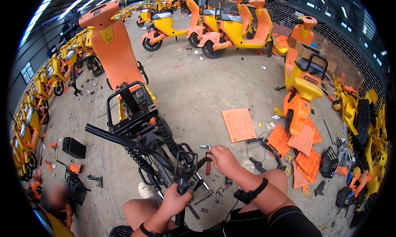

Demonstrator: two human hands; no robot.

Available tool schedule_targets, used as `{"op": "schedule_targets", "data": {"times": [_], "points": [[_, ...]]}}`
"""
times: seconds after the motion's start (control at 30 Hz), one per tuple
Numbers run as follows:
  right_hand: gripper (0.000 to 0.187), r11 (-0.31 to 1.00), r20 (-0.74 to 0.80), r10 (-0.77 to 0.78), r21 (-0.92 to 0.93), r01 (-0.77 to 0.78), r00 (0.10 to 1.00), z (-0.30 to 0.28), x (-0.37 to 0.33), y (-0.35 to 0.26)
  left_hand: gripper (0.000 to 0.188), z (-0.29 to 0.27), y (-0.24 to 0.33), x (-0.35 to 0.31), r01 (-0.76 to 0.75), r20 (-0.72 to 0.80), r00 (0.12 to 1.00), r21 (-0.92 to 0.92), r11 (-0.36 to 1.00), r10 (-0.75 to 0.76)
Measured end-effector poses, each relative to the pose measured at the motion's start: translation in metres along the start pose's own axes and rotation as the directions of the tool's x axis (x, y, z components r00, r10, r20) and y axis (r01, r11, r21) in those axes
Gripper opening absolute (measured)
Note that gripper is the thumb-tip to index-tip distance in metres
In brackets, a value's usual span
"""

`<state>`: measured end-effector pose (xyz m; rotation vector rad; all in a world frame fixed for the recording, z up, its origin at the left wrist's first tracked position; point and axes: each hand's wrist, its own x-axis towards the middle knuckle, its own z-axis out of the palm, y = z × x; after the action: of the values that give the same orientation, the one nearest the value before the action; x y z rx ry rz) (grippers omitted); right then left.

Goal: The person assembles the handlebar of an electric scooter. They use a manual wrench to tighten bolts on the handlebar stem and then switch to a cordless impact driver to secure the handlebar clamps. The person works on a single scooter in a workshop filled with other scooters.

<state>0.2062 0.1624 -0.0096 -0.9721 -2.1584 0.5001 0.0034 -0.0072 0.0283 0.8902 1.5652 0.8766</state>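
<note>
In front of me stands a partly stripped scooter with an orange front panel (114,51) and a bare black metal frame (159,148). Coil-spring shock absorbers (166,133) show on it. My left hand (176,200) is wrapped around a black tube (181,216) at the frame's near end. My right hand (222,159) is closed at the end of a short black bar (201,162) on the right of that frame; its fingertips are partly hidden. Close to those fingers are a silver socket-like piece (205,146) and a red handle (208,168). Chrome fork tubes (201,181) lie between my hands.
Small tools and metal parts (216,194) lie on the floor between my feet. Orange panels (239,125) and a yellow parts heap (371,134) are to the right. Assembled scooters (237,29) stand behind. A black box (74,148) and another person (57,200) are at left.
</note>
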Motion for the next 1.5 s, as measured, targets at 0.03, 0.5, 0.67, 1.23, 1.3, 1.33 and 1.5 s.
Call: {"op": "schedule_targets", "data": {"times": [0.03, 0.5, 0.67, 1.23, 1.3, 1.33, 1.5], "points": [[0.011, 1.0, 0.004, -0.028, 0.005, 0.028, 1.0, -0.001, 0.0, 0.0, 0.017, 0.0, 0.0, 0.0, 0.002, -0.001, 1.0, 0.008, 1.0, -0.002], [0.012, 0.997, 0.062, -0.054, 0.062, 0.051, 0.997, -0.015, 0.003, 0.004, 0.016, -0.002, 0.003, 0.001, 0.007, 0.029, 1.0, -0.053, 0.999, -0.006], [0.013, 0.997, 0.03, -0.068, 0.049, 0.067, 0.997, -0.012, 0.001, 0.005, 0.016, -0.001, 0.003, 0.002, 0.012, 0.024, 1.0, -0.045, 0.999, -0.011], [0.015, 1.0, 0.045, -0.003, 0.009, 0.002, 0.999, -0.011, 0.0, 0.005, 0.016, -0.001, 0.005, -0.001, 0.015, 0.02, 1.0, 0.01, 1.0, -0.015], [0.015, 1.0, 0.042, 0.001, -0.001, -0.001, 0.999, -0.01, -0.001, 0.006, 0.016, 0.0, 0.007, -0.002, 0.015, 0.016, 1.0, 0.005, 1.0, -0.015], [0.016, 1.0, 0.037, -0.004, -0.008, 0.004, 0.999, -0.009, -0.001, 0.005, 0.016, 0.0, 0.008, -0.002, 0.016, 0.014, 1.0, 0.003, 1.0, -0.017], [0.017, 0.997, 0.019, -0.007, -0.074, 0.008, 1.0, -0.008, -0.001, 0.004, 0.02, 0.001, 0.003, -0.001, 0.012, 0.019, 1.0, -0.047, 0.999, -0.011]]}}
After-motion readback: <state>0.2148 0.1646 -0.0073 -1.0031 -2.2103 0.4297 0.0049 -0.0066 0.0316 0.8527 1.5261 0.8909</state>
